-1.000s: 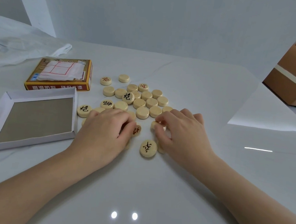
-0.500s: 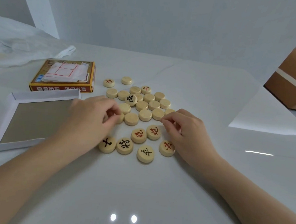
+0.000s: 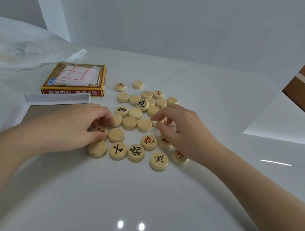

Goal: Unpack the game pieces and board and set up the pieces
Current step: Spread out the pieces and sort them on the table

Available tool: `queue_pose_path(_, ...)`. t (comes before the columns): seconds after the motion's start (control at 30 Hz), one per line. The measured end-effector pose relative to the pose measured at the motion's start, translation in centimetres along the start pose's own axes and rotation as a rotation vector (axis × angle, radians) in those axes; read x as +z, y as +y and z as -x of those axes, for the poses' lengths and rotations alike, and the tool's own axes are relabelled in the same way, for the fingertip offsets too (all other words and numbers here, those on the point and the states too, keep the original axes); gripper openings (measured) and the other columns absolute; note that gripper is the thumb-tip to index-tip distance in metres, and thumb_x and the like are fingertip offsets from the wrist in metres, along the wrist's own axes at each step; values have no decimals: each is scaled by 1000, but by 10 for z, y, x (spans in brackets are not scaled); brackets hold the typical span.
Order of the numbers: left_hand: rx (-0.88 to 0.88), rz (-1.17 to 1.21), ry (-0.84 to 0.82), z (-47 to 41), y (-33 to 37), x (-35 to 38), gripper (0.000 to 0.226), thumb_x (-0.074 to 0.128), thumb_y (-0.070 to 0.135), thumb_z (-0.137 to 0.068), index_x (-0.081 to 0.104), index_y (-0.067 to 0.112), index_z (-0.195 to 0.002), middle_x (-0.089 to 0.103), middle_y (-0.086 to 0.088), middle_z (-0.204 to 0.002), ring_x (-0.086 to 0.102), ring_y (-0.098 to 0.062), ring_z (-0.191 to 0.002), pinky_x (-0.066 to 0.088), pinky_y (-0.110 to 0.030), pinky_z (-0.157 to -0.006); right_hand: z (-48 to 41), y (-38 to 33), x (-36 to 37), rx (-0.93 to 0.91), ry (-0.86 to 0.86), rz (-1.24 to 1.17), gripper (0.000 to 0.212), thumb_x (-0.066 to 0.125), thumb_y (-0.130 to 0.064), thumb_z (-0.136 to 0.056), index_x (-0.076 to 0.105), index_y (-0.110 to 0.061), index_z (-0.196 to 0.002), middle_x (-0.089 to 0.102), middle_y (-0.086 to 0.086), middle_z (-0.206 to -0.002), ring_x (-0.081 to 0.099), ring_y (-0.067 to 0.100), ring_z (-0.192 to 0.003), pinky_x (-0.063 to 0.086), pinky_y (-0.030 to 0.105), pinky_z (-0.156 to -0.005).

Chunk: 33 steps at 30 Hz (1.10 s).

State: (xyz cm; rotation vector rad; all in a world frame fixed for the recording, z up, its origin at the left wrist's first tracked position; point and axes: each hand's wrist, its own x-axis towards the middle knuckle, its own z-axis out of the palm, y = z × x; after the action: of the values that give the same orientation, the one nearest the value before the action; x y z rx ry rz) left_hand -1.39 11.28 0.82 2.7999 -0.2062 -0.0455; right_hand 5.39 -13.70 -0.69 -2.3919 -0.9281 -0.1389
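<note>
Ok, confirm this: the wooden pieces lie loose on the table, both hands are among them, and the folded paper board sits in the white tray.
One error: the head view shows the folded paper board on the yellow box, not in the white tray. The wooden pieces do lie loose on the table, with the left hand and right hand among them.

We see a soft, even and rather cool light. On the glossy surface [image 3: 140, 198] we find two small round glare spots [image 3: 130, 225], nearer to us than the left grip [image 3: 76, 124] and the right grip [image 3: 185, 135], and a thin bright streak [image 3: 275, 162] right of the right grip. Shadows under both are faint. Lines bend near the edges.
</note>
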Motion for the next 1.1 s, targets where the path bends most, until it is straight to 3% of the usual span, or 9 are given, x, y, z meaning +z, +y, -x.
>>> queue_pose_path(0.2, -15, 24, 61, 2, -4, -4, 22, 68, 50, -76, 56, 41, -91, 58, 23, -92, 53, 6, -86, 39, -13, -66, -28, -33, 19, -129, -199, 60, 21, 62, -32, -90, 68, -26, -109, 65, -14, -90, 57, 7, -80, 52, 37, -76)
queue_pose_path(0.33, -37, -82, -49, 10, -9, -14, 56, 62, 84, -43, 54, 51, -88, 49, 29, -97, 48, 5, -91, 42, -24, -69, -38, -45, 26, -152, -317, 128, 27, 64, -39, -87, 65, -30, -113, 62, -14, -91, 57, 8, -84, 53, 36, -75)
queue_pose_path(0.4, -32, -184, -103, 11, -6, -12, 54, 65, 81, -44, 53, 49, -86, 46, 27, -98, 46, 3, -91, 38, -21, -66, -40, -47, 25, -161, -347, 202, 32, 65, -42, -86, 63, -33, -116, 59, -13, -97, 55, 9, -89, 51, 33, -73)
queue_pose_path(0.53, 55, -172, -71, 10, -6, -6, 49, 57, 80, -49, 54, 45, -83, 51, 22, -90, 49, 2, -87, 45, -27, -76, -38, -48, 20, -212, -363, 349, 31, 56, -45, -91, 60, -30, -116, 56, -10, -102, 54, 13, -93, 47, 34, -77)
queue_pose_path(0.67, 98, -125, 8, 13, -1, -5, 37, 44, 71, -74, 61, 40, -88, 58, 21, -87, 53, 3, -85, 45, -23, -75, -32, -40, 10, -228, -362, 452, 28, 39, -41, -98, 59, -20, -94, 50, -6, -91, 47, 15, -82, 42, 36, -76)
queue_pose_path(0.73, 99, -110, 17, 11, 3, -3, 36, 39, 61, -84, 64, 36, -89, 59, 17, -86, 53, 0, -81, 44, -21, -72, -29, -35, 7, -197, -340, 448, 32, 37, -36, -99, 55, -16, -82, 52, -2, -88, 49, 19, -79, 44, 41, -76)
queue_pose_path(0.83, 71, -31, 14, 7, 7, 4, 31, 41, 52, -89, 63, 32, -83, 60, 11, -77, 54, -3, -73, 40, -21, -62, -25, -30, 5, -118, -337, 377, 36, 37, -33, -100, 58, -10, -84, 52, 0, -88, 52, 20, -81, 45, 41, -77)
queue_pose_path(0.97, 0, 190, 58, 2, 13, 13, 18, 54, 43, -90, 68, 33, -91, 68, 16, -81, 60, 2, -76, 47, -21, -68, -21, -28, 1, -22, -368, 294, 35, 38, -36, -100, 56, -14, -79, 50, -4, -87, 52, 18, -84, 42, 35, -77)
queue_pose_path(1.1, -22, 191, 98, -1, 15, 19, 13, 55, 42, -89, 67, 36, -88, 67, 14, -78, 60, 1, -74, 46, -20, -67, -18, -21, -4, 80, -365, 245, 32, 41, -38, -99, 55, -19, -77, 50, -7, -87, 49, 14, -86, 39, 30, -75)
